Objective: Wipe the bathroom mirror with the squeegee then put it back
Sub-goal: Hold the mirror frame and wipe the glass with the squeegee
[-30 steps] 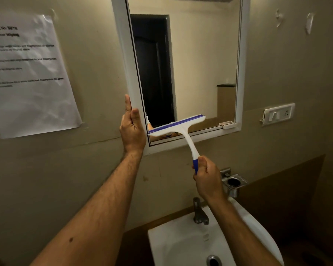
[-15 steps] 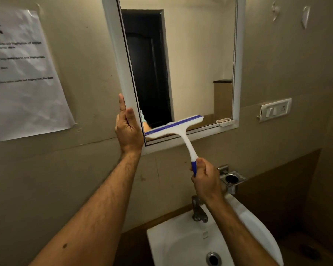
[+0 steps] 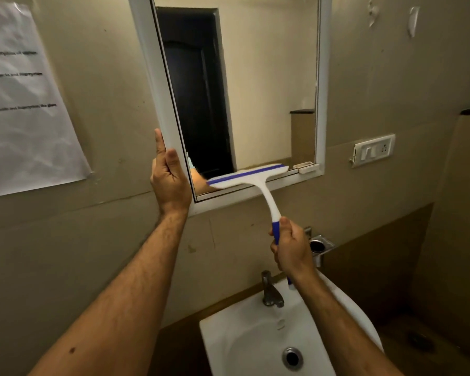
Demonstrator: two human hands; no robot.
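A white-framed mirror (image 3: pixel 269 85) hangs on the beige wall and reflects a dark doorway. The squeegee (image 3: pixel 251 177) is white with a blue rubber strip and a blue grip. Its blade lies against the glass along the mirror's bottom edge. My right hand (image 3: pixel 292 246) is closed around the blue grip below the mirror. My left hand (image 3: pixel 170 180) clasps the lower left edge of the mirror frame, thumb on the front and fingers behind.
A white washbasin (image 3: pixel 255 340) with a metal tap (image 3: pixel 270 290) sits below my right arm. A chrome holder (image 3: pixel 319 246) is fixed to the wall right of my hand. A switch plate (image 3: pixel 373 150) is further right. A printed sheet (image 3: pixel 25 104) is taped at left.
The squeegee blade has slid down the glass and a little rightwards, ending at the mirror's bottom edge. My right hand followed it down. My left hand stays on the frame.
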